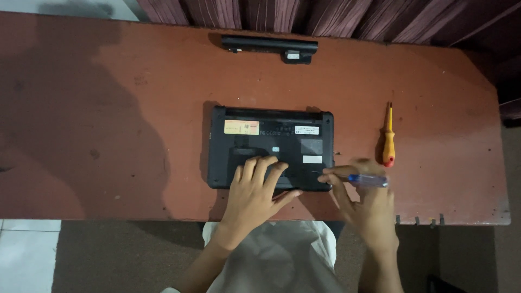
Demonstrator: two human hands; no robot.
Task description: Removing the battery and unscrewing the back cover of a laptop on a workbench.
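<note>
Black laptop (271, 146) upside down, stickered, left hand (258, 187) flat on it, right hand (363, 198) gripping blue screwdriver (364, 180)

arms — bare, no sleeves in view | torso — white garment | hands — no gloves, no rings

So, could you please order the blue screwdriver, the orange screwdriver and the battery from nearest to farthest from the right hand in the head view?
1. Blue screwdriver: held in the right hand, at the laptop's near right corner.
2. Orange screwdriver: lying on the table just beyond that hand, right of the laptop.
3. Battery: at the table's far edge, beyond the laptop.
</note>
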